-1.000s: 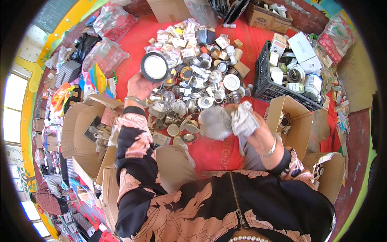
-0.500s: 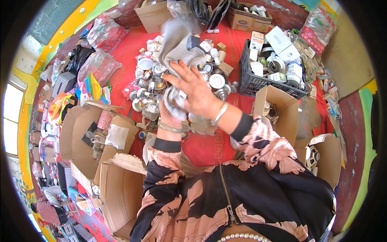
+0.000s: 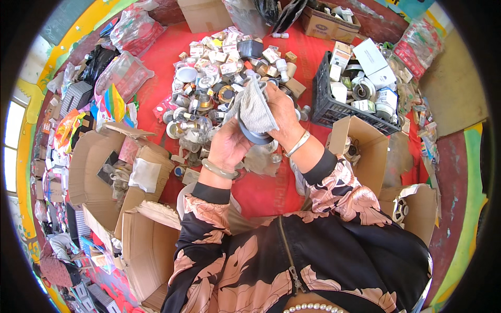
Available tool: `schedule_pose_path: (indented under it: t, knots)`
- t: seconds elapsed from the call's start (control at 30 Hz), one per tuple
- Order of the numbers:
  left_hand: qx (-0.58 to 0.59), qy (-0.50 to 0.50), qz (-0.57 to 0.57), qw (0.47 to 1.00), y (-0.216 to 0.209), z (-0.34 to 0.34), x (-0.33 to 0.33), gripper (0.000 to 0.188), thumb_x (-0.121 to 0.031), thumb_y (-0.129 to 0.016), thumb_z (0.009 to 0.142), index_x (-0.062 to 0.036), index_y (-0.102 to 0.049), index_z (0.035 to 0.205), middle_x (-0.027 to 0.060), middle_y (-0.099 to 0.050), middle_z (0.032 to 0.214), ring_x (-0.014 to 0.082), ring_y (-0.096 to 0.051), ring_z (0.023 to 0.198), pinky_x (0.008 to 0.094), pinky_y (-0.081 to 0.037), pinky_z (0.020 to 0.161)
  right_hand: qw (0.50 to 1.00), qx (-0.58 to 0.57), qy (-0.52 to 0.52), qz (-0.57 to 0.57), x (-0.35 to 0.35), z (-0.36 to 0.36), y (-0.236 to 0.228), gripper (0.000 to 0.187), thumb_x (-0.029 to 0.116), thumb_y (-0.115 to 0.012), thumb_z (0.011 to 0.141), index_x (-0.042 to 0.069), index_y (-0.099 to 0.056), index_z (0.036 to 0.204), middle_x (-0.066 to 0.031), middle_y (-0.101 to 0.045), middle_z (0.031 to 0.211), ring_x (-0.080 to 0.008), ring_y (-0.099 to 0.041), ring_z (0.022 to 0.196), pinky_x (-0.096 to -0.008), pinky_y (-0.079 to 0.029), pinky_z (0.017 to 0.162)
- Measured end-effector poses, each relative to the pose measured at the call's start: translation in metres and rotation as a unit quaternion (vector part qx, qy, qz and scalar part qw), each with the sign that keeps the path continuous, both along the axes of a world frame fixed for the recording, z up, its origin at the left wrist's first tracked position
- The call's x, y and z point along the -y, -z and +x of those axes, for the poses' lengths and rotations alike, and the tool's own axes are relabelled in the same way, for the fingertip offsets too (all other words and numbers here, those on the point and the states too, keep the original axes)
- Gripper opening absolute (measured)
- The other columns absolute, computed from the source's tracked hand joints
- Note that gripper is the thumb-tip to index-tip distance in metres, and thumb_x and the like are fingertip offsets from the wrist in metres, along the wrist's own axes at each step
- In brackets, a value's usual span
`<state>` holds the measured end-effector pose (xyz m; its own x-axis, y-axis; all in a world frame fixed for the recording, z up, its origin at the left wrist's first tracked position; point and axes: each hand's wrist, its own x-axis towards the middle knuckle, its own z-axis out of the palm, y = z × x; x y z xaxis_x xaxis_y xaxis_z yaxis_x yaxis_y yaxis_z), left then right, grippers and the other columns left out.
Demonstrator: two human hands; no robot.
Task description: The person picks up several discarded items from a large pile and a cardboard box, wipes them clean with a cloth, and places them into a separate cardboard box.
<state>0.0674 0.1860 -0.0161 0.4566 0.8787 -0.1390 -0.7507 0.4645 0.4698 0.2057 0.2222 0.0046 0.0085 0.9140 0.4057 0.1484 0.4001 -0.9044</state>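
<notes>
Cloth of grey-white ribbed fabric [image 3: 257,108] drapes a dark-rimmed round object [image 3: 255,137], both left of the black plastic crate [image 3: 344,113]; the left hand [image 3: 229,146] has its grip clamped around the object, the right hand [image 3: 284,113] around the cloth.

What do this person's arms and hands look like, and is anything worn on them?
Both sleeves are glossy black with large peach, leaf-like shapes, ending in plain black cuffs. The left hand and right hand are ungloved. The left wrist wears a thick, pale bangle; the right, a slimmer silvery bracelet.
</notes>
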Motion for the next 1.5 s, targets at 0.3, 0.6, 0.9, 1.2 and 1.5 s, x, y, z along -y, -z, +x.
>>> schedule_pose_path:
  t: [0.3,0.6,0.9,1.2,1.5]
  knots:
    - [-0.085,-0.151,0.187,0.967,-0.028,-0.003,0.001,0.045,-0.006,-0.057,0.082,0.0008,-0.041,0.124,0.0104,-0.054,0.111,0.0195,-0.055,0.101,0.0349,-0.046,0.087,0.865,-0.488,-0.092,-0.068,-0.052,0.103,0.022,0.023,0.018,-0.038,0.091,0.007,-0.054,0.105,-0.0069,-0.061,0.095,-0.0177,-0.059,0.086,-0.0298,-0.048,0.076]
    - [-0.627,-0.370,0.426,0.537,-0.017,0.009,-0.002,0.055,-0.003,-0.069,0.064,-0.0018,-0.048,0.115,0.0146,-0.054,0.108,0.0287,-0.055,0.094,0.0353,-0.044,0.082,0.885,-0.382,-0.168,-0.205,0.019,0.019,-0.005,0.035,0.025,-0.053,0.088,0.002,-0.050,0.114,-0.0080,-0.058,0.104,-0.0159,-0.056,0.093,-0.0298,-0.045,0.081]
    - [-0.634,-0.304,0.496,0.509,-0.023,0.004,-0.004,0.055,0.003,-0.066,0.060,-0.0046,-0.051,0.112,0.0149,-0.053,0.107,0.0320,-0.052,0.097,0.0383,-0.043,0.083,0.984,-0.076,-0.033,-0.158,-0.011,0.047,0.022,0.027,0.022,-0.050,0.089,-0.004,-0.055,0.097,-0.0072,-0.061,0.077,-0.0156,-0.057,0.064,-0.0297,-0.045,0.057]
    - [-0.656,-0.273,0.549,0.440,-0.026,0.000,0.001,0.051,0.006,-0.056,0.061,-0.0056,-0.054,0.111,0.0136,-0.052,0.114,0.0336,-0.047,0.106,0.0405,-0.038,0.092,0.980,-0.087,-0.095,-0.154,-0.007,0.059,0.001,0.028,0.012,-0.042,0.088,-0.002,-0.050,0.111,-0.0077,-0.058,0.104,-0.0157,-0.058,0.088,-0.0278,-0.046,0.080]
    - [-0.575,-0.303,0.469,0.598,-0.037,0.010,0.007,0.069,-0.001,-0.065,0.064,-0.0017,-0.037,0.127,0.0154,-0.039,0.129,0.0291,-0.039,0.120,0.0395,-0.032,0.099,0.934,-0.277,-0.028,-0.223,0.010,0.032,-0.011,0.019,0.005,-0.046,0.085,0.001,-0.060,0.098,-0.0037,-0.060,0.073,-0.0086,-0.053,0.061,-0.0232,-0.043,0.053]
